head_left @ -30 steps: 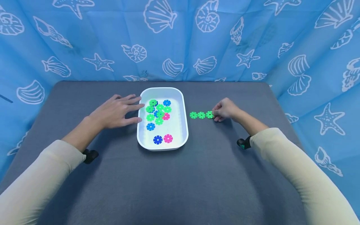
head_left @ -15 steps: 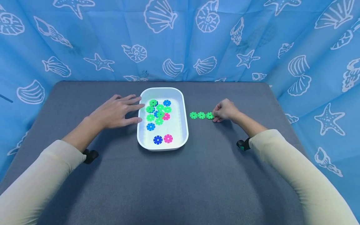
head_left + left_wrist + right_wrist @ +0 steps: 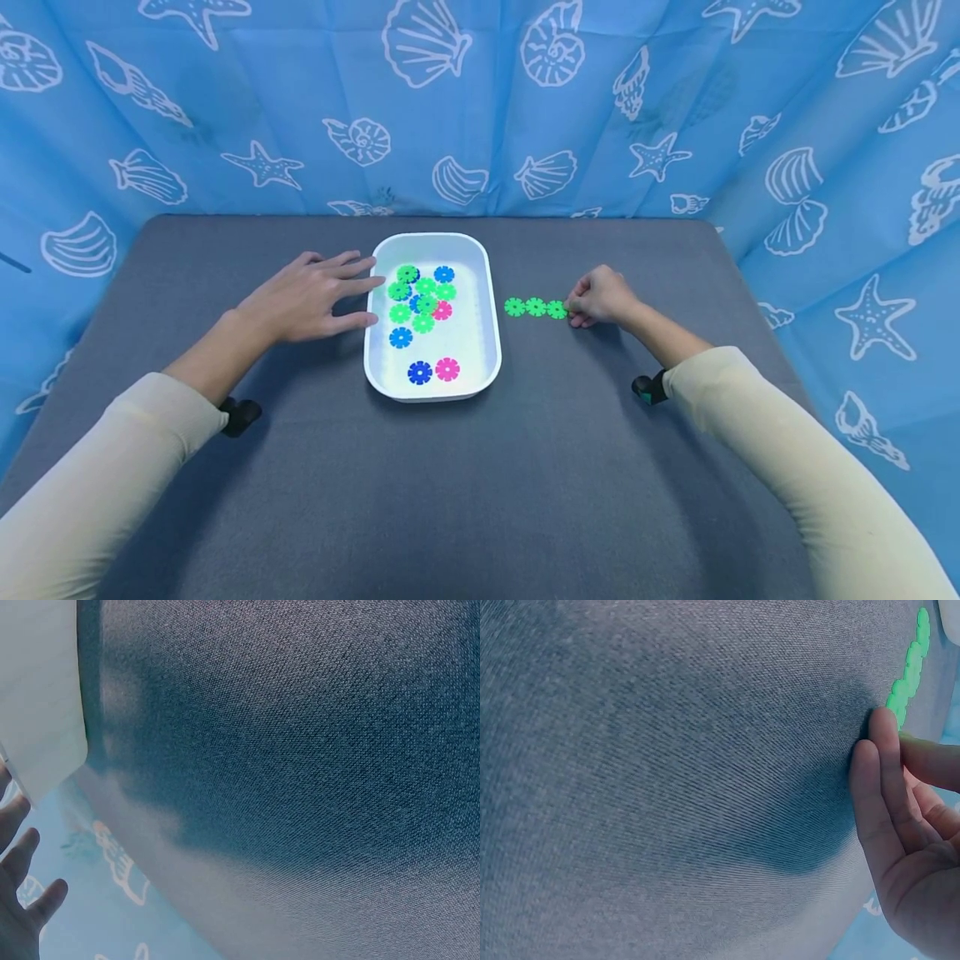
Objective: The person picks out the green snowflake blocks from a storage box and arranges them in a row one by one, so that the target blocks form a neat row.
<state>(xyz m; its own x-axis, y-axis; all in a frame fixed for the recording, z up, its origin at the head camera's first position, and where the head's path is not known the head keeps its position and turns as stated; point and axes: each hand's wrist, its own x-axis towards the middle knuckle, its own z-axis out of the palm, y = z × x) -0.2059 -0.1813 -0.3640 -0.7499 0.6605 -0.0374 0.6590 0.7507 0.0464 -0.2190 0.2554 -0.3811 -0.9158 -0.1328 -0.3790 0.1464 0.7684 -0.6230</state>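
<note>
Three green notched discs, snowflake-shaped building pieces, form a row to the right of the white tray (image 3: 491, 333) in the head view. My right hand (image 3: 602, 297) pinches the rightmost green disc (image 3: 556, 309) at its right edge between thumb and fingers. The right wrist view shows the green row (image 3: 913, 671) running away from the fingertips, low over the cloth. Beside it lie the middle disc (image 3: 536, 307) and the left disc (image 3: 514, 307), edge to edge. My left hand (image 3: 311, 298) is spread, its fingertips at the tray's left rim.
Inside the tray are several green discs (image 3: 401, 313), blue discs (image 3: 401, 337) and two pink discs (image 3: 447, 369). A grey cloth (image 3: 450, 483) covers the table. Behind it hangs a blue curtain (image 3: 300, 92) with white shell prints.
My right hand has shifted slightly toward me, and the rightmost green disc now sits a little lower than the other two. My left hand stays still at the tray.
</note>
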